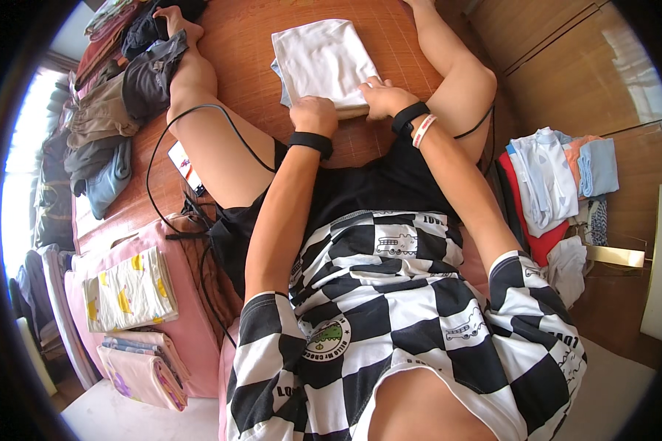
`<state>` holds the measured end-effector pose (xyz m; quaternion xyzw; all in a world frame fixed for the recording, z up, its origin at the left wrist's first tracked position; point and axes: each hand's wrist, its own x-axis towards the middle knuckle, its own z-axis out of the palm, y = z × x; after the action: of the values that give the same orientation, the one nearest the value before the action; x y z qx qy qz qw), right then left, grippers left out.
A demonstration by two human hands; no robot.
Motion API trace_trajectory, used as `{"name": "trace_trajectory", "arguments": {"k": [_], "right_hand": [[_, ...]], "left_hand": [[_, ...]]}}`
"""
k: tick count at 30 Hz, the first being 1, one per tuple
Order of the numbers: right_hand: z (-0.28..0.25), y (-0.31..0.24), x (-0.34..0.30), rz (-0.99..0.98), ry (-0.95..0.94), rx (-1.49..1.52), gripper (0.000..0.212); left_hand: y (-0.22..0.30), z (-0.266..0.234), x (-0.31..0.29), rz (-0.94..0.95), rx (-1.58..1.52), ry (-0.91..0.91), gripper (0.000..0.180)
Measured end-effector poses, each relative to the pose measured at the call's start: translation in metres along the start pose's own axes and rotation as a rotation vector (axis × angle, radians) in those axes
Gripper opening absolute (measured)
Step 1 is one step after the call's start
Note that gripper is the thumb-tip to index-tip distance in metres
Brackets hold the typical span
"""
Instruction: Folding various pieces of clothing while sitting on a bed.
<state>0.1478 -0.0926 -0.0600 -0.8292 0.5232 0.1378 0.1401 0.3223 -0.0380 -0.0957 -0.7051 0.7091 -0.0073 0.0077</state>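
A folded white garment lies flat between my spread legs. Light blue cloth peeks out from under its left side, and a beige edge shows beneath its near side. At the near left corner, my left hand is closed on the white fabric, knuckles up, its fingertips hidden. My right hand pinches the near right corner, with the index finger and thumb on the cloth. Both wrists wear black bands, and the right one also has a white bracelet.
Dark shorts and trousers are piled along the left. Folded cloths rest on pink bedding at lower left. More folded clothes are stacked at right, beside wooden cabinets. A black cable loops over my left leg.
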Motion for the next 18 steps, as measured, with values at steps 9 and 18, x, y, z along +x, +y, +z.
{"name": "trace_trajectory", "arguments": {"k": [9, 18], "right_hand": [[0.013, 0.006, 0.018, -0.118, 0.090, 0.061, 0.091], [0.017, 0.021, 0.043, -0.284, 0.388, 0.163, 0.041]], "left_hand": [[-0.036, -0.029, 0.001, -0.137, -0.372, 0.030, 0.039], [-0.045, -0.021, 0.005, 0.107, -0.479, 0.070, 0.038]]}}
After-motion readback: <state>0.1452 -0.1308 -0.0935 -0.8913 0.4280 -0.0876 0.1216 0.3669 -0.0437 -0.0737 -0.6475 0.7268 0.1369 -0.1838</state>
